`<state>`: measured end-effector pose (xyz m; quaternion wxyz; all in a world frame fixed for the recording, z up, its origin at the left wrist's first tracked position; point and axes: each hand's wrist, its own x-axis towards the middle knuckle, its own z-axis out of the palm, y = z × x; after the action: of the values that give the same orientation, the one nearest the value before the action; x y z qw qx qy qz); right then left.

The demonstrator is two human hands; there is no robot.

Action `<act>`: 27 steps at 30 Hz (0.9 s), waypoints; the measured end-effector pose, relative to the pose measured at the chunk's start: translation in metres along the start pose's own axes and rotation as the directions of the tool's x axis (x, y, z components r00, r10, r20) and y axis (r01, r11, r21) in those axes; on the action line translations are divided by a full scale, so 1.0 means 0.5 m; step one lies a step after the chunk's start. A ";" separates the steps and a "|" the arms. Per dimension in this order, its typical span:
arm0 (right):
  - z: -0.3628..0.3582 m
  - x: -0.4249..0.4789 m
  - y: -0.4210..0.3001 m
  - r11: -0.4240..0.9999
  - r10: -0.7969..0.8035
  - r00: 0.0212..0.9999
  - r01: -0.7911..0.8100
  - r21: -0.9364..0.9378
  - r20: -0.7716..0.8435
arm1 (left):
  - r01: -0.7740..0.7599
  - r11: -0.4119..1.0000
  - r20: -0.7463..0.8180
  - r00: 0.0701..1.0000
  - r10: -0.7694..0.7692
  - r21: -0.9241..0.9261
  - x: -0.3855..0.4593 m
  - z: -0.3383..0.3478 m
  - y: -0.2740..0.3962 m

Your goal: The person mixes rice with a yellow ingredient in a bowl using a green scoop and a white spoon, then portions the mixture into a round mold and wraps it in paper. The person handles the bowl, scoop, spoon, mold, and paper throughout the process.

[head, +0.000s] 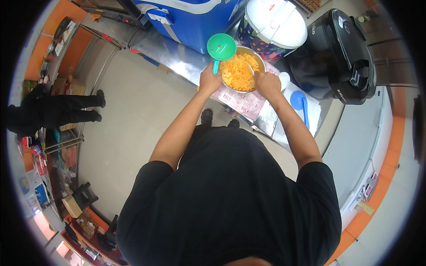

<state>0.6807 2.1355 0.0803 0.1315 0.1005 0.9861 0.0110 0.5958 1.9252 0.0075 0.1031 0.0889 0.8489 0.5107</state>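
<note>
A round metal bowl [260, 63] of orange-yellow rice [240, 74] stands on a pink printed sheet [238, 101] at the counter's edge. My left hand [210, 79] grips the handle of a green plastic ladle [221, 47], whose round cup is over the bowl's left rim. In my right hand [267, 83] is the handle of a pale spoon [249, 67], its other end in the rice. Just right of that hand lies a white spoon [284, 79]. Farther right a blue plastic ladle [298, 100] rests on white paper.
Behind the bowl stand a blue cooler box [196, 28] and a patterned bucket with a white lid [276, 23]. A black appliance [336, 56] is at the right, beside a white chest [359, 116]. A person in black [56, 109] is near the shelves at far left.
</note>
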 end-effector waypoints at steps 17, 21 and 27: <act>-0.006 0.007 0.037 0.998 -0.063 0.991 0.059 -0.035 -0.116 | -0.564 0.383 0.626 0.778 -0.053 0.732 0.049 -0.128 0.298; -0.009 0.007 0.046 0.994 -0.048 0.998 0.051 0.094 -0.038 | -0.696 0.173 0.717 0.665 -0.210 0.697 0.080 -0.068 0.334; -0.016 0.008 0.069 0.973 0.015 0.998 -0.028 0.230 0.057 | -0.808 0.008 0.733 0.531 -0.425 0.590 0.116 -0.010 0.378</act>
<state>0.6816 2.1702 0.0885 0.1460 0.1261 0.9756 -0.1048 0.5475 2.0233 0.1720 0.2900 0.4978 0.7513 -0.3219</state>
